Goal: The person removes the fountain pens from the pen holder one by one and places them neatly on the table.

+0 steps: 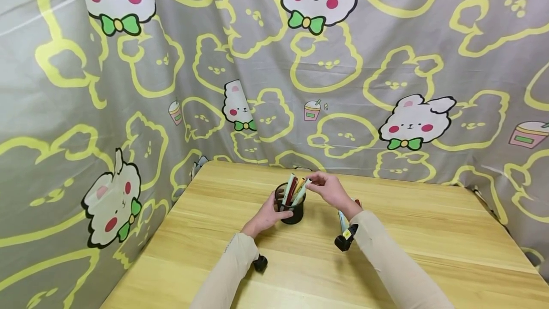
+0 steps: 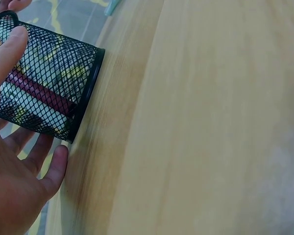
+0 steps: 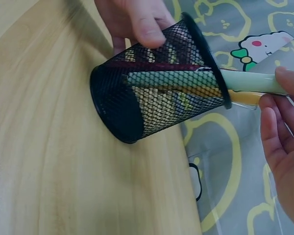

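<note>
A black mesh pen holder stands on the wooden table with several pens in it, among them a dark red pen and an orange-yellow pen. My left hand grips the holder from the left, thumb in front and fingers round the far side. With thumb and fingertips my right hand pinches the upper end of a light green pen, whose lower part is inside the mesh. Another pale pen leans at the holder's left side.
Beneath my right wrist a light blue pen lies on the table, partly hidden by the sleeve and wrist camera. Something reddish shows beside it. A patterned grey curtain hangs behind the table and along its left side.
</note>
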{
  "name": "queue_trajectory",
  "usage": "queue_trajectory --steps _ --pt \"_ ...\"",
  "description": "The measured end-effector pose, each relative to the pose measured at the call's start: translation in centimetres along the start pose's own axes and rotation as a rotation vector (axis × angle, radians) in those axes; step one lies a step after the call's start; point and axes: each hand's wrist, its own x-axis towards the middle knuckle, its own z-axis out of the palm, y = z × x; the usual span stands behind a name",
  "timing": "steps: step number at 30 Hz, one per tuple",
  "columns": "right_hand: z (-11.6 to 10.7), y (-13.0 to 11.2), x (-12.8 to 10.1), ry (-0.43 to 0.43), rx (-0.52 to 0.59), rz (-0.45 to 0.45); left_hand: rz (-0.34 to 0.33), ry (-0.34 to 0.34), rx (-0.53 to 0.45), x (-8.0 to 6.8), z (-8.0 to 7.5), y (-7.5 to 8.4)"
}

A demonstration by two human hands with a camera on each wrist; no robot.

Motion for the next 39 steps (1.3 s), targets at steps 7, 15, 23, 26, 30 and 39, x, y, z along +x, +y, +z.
queue_trajectory --steps 7,15,23,26,30,39 --pt "-0.8 -0.7 -0.1 0.023 0.069 -0.033 0.011 0.001 0.009 0.1 0.0 0.2" --pt "-1.8 -0.9 -0.2 0.060 0.121 -0.060 0.024 0.003 0.022 0.1 -0.1 0.1" --pt "-3.4 -1.3 -0.5 0.097 0.200 -0.051 0.014 -0.003 0.015 0.0 0.0 0.1" --pt "-4.1 -1.3 -0.7 0.106 0.243 -0.056 0.005 0.001 0.008 0.0 0.0 0.2" --pt "-4.7 -1.1 -0.9 0.115 0.306 -0.078 -0.017 0.015 0.003 0.2 0.1 -0.3" --pt "-6.1 -0.5 -1.5 0.176 0.372 -0.110 -0.028 0.047 0.031 1.3 0.4 -3.1"
